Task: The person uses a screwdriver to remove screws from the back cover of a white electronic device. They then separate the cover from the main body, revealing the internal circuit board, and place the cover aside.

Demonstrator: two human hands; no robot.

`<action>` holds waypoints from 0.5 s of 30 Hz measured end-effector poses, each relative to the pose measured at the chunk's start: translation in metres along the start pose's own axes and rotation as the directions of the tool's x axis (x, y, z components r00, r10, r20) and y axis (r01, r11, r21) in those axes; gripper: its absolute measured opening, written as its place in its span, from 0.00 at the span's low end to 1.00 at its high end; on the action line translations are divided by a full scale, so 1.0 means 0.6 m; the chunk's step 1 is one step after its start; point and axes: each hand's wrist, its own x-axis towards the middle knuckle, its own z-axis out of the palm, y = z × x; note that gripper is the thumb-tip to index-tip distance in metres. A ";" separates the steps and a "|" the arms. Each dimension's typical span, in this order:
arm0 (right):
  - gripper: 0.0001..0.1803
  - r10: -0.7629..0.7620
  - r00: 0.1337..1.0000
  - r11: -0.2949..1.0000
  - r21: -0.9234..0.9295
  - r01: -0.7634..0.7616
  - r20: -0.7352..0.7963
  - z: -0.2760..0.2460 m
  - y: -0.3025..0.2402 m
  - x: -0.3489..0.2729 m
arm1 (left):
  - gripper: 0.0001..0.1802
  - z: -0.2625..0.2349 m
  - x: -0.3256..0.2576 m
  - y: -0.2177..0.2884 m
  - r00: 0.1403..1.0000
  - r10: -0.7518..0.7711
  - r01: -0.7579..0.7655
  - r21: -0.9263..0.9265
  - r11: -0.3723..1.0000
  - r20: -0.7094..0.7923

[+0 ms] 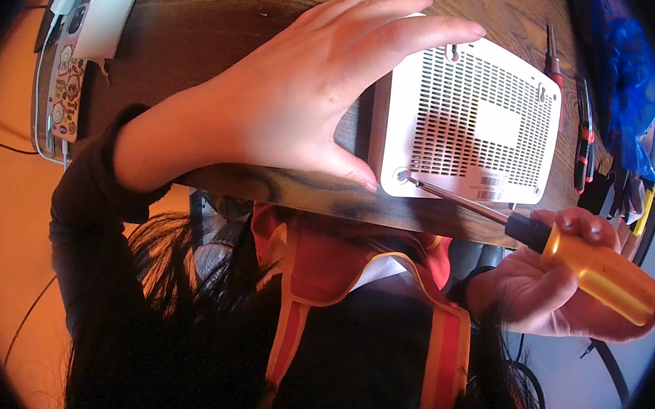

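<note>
1. White case (pixel 466 100): flat, slotted face up, pale label; lies right of the left hand (pixel 313 88), its left end spanned by thumb and fingers.
2. Screwdriver (pixel 527 231): yellow handle inside the right hand (pixel 532 297), shaft slanting leftward, tip at the case's near-left corner hole.

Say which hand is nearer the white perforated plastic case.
Left: left hand holds the case; right hand, below its right side, grips the yellow-handled metal screwdriver.

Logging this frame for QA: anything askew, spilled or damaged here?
No spill or damage visible. White vented casing looks intact; yellow-handled screwdriver has its tip at a corner hole. Only the crumpled blue plastic bag at far right looks untidy, bunched near the red-and-black-handled tool.
</note>
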 end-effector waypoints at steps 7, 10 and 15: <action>0.36 -0.021 0.999 0.999 0.044 0.019 0.043 -0.012 0.003 0.004 | 0.56 0.013 -0.009 -0.002 0.999 -0.010 0.013 0.049 0.999 -0.049; 0.36 -0.031 0.997 0.996 0.080 0.026 0.064 -0.012 0.008 0.010 | 0.59 0.032 -0.012 0.002 0.976 -0.021 0.037 0.073 0.997 -0.215; 0.35 -0.061 0.992 0.983 0.179 0.041 0.109 -0.008 0.024 0.024 | 0.59 0.040 -0.016 -0.002 0.973 -0.025 0.044 0.077 0.996 -0.231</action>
